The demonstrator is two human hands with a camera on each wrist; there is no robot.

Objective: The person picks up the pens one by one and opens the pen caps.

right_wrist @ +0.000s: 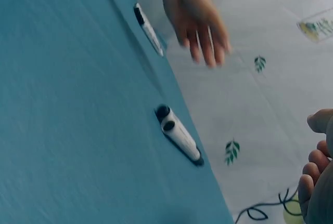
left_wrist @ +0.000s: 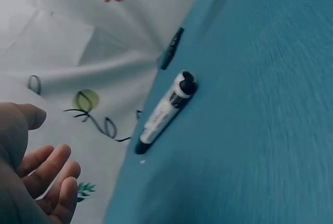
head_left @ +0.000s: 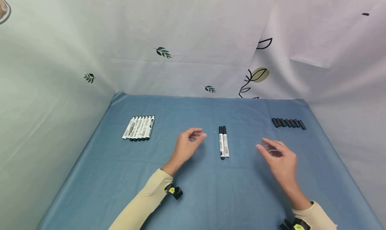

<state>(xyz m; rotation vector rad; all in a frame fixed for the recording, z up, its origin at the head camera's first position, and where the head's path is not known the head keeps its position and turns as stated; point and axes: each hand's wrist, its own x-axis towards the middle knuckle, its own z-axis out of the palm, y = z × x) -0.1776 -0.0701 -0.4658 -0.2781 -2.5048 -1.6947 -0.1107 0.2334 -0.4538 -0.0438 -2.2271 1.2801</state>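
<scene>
Two white markers lie side by side mid-table, a left marker (head_left: 221, 146) and a right marker (head_left: 226, 144), both with black caps at their far ends. To their left my left hand (head_left: 187, 144) hovers over the cloth, fingers loosely bent and nothing between them. My right hand (head_left: 280, 158) is raised on the other side, thumb and fingers apart and holding nothing. In the left wrist view, the left hand (left_wrist: 44, 172) shows at the lower left, apart from the marker pair (left_wrist: 165, 114). The right hand (right_wrist: 317, 167) appears at the edge of the right wrist view.
A row of several white markers (head_left: 139, 129) with small dark tips lies at the table's far left. Several black marker caps (head_left: 288, 123) are lined up at the far right. Blue cloth (head_left: 211, 196) covers the table, and a pale patterned curtain (head_left: 193, 69) surrounds it.
</scene>
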